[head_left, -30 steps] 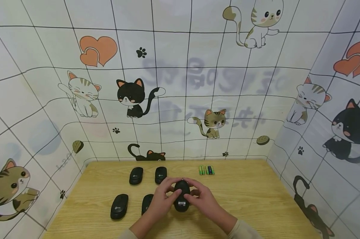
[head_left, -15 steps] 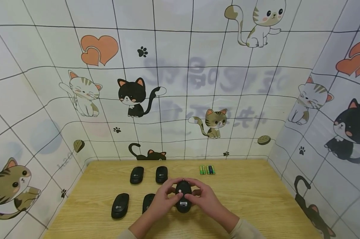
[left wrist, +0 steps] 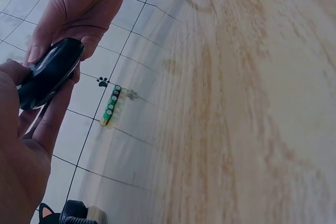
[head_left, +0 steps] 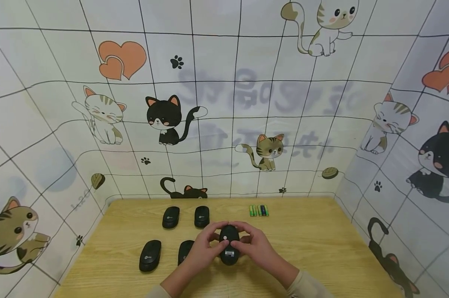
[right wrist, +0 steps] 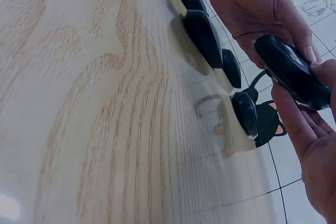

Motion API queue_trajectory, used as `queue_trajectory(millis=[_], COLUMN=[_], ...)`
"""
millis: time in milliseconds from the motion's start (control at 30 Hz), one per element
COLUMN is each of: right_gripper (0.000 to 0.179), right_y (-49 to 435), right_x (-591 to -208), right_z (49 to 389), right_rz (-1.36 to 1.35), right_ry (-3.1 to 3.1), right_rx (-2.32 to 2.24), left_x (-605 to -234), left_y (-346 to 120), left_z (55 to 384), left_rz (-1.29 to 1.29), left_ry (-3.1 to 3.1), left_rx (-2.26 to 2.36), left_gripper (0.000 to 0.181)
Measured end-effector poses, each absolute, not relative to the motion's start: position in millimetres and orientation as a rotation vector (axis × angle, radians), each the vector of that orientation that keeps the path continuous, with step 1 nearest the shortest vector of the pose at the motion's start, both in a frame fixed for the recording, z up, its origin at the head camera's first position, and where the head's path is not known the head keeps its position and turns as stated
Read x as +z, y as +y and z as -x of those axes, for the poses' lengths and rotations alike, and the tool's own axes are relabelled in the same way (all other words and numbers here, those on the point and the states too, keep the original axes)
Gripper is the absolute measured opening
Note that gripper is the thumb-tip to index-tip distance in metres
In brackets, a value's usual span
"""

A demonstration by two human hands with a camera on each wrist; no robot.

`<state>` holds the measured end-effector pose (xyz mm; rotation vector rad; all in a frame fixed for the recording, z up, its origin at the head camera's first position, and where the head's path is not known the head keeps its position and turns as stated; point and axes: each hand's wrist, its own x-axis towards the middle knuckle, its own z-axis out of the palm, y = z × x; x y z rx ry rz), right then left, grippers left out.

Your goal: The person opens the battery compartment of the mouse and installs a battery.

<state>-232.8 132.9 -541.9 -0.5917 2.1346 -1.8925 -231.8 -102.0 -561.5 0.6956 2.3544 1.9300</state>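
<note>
A black computer mouse (head_left: 230, 245) is held underside up between both hands, raised over the wooden table; a white label and a small round pale spot show on its underside. My left hand (head_left: 208, 243) grips its left side, thumb on the underside and fingers curled round the edge. From the other side my right hand (head_left: 255, 244) grips it the same way, its thumb near the label. The right wrist view shows the mouse (right wrist: 293, 72) edge-on, fingers beneath it and thumbs on top. The left wrist view has it (left wrist: 51, 73) pinched likewise.
Several more black mice lie on the table (head_left: 306, 248) to the left: a back-left mouse (head_left: 170, 217), a back mouse (head_left: 201, 217), a front-left mouse (head_left: 150, 256), and one (head_left: 185, 251) partly behind the left forearm. Several green batteries (head_left: 259, 210) stand in a row at the back.
The left thumb has slid down the underside of the mouse, uncovering the round pale spot. Both hands keep their grip; the other mice and batteries stay put.
</note>
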Motion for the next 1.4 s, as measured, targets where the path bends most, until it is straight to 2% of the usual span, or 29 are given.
queue_trajectory(millis=[267,600,733,1033,1167,1400], right_gripper=[0.054,0.04,0.04,0.051,0.05,0.045], right_y=[134.6,138.2,137.6,138.2,142.4,148.0], right_x=[-542.5,-540.4,-539.4,-540.2,-540.6,-539.7], right_z=[233.3,232.8,232.1,235.5,238.3,241.1], right_rz=[0.56,0.535,0.552,0.748,0.83,0.672], right_ry=[2.136,2.17,2.19,2.482,2.535,2.515], right_rx=[-1.895,-1.878,-1.878,-1.774,-1.728,-1.787], left_x=[-559.2,-558.6,-557.3,-558.7,-560.6,-561.2], left_y=[-100.8,-96.9,-97.0,-97.4,-96.3,-94.9], left_z=[230.3,224.0,224.8,226.6,226.6,224.2], left_rz=[-0.692,-0.646,-0.656,-0.673,-0.668,-0.668], left_ry=[2.32,2.212,2.231,2.236,2.235,2.238], left_rx=[1.936,1.96,1.959,1.95,1.939,1.882], left_gripper=[0.05,0.047,0.048,0.047,0.047,0.043])
